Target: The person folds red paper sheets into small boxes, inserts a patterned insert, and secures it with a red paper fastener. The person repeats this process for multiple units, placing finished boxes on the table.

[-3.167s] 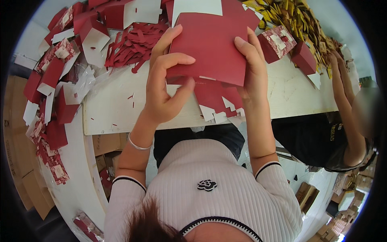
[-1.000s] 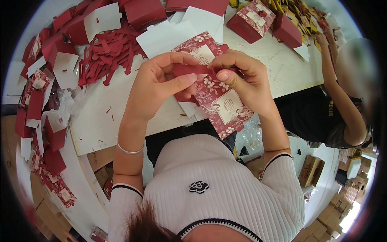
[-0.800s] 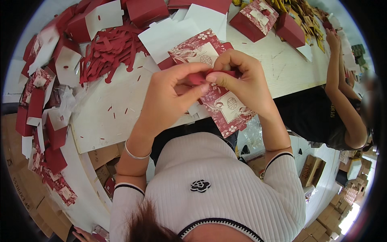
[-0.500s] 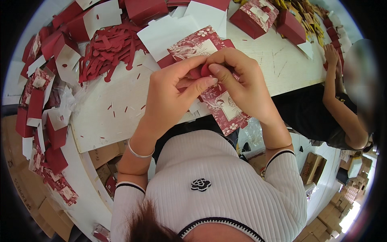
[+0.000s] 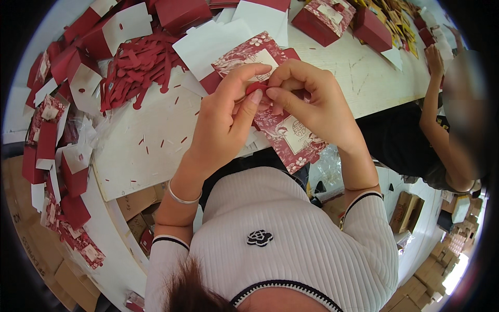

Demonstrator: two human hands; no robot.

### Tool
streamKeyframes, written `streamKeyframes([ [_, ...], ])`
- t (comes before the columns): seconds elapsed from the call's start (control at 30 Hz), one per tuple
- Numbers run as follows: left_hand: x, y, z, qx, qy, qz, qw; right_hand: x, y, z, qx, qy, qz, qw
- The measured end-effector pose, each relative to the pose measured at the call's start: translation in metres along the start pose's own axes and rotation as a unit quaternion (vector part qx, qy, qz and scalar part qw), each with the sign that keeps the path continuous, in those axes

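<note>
Both hands meet over a red-and-cream floral card box blank (image 5: 296,136) that lies at the table's front edge, one printed panel hanging past it. Between them is a small red strap (image 5: 257,87), bent, its ends hidden by fingers. My left hand (image 5: 221,117) pinches it with thumb and a finger, the index finger raised. From the other side, my right hand (image 5: 317,101) grips it between thumb and curled fingers. A heap of similar red straps (image 5: 140,65) lies on the table to the left.
Folded red boxes (image 5: 78,67) crowd the left side. White-backed card sheets (image 5: 208,47) lie behind the blank. A finished-looking floral box (image 5: 325,18) stands far right, near yellow packets (image 5: 397,26). Another person's arm (image 5: 434,104) reaches in at right. Small red scraps (image 5: 147,150) dot the table (image 5: 125,166).
My left index finger has lifted and straightened, and the left thumb has shifted up onto the red strap. More of the strap now shows between my hands.
</note>
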State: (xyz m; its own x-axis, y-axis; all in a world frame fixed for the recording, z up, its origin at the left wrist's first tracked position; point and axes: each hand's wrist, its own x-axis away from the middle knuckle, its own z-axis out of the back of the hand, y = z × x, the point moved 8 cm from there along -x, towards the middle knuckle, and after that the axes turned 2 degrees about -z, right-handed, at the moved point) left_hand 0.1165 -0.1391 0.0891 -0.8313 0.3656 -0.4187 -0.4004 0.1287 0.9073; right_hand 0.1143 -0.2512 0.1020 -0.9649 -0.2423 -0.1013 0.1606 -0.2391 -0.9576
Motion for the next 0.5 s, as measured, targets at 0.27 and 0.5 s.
streamKeyframes([
  [0.27, 0.005, -0.001, -0.001, 0.042, 0.003, 0.023, 0.999, 0.012, -0.030, 0.014, 0.280, 0.094, 0.130, 0.947],
  [0.5, 0.010, 0.004, -0.007, -0.072, 0.013, -0.007, 0.997, 0.027, -0.047, 0.037, 0.235, 0.138, 0.175, 0.946],
])
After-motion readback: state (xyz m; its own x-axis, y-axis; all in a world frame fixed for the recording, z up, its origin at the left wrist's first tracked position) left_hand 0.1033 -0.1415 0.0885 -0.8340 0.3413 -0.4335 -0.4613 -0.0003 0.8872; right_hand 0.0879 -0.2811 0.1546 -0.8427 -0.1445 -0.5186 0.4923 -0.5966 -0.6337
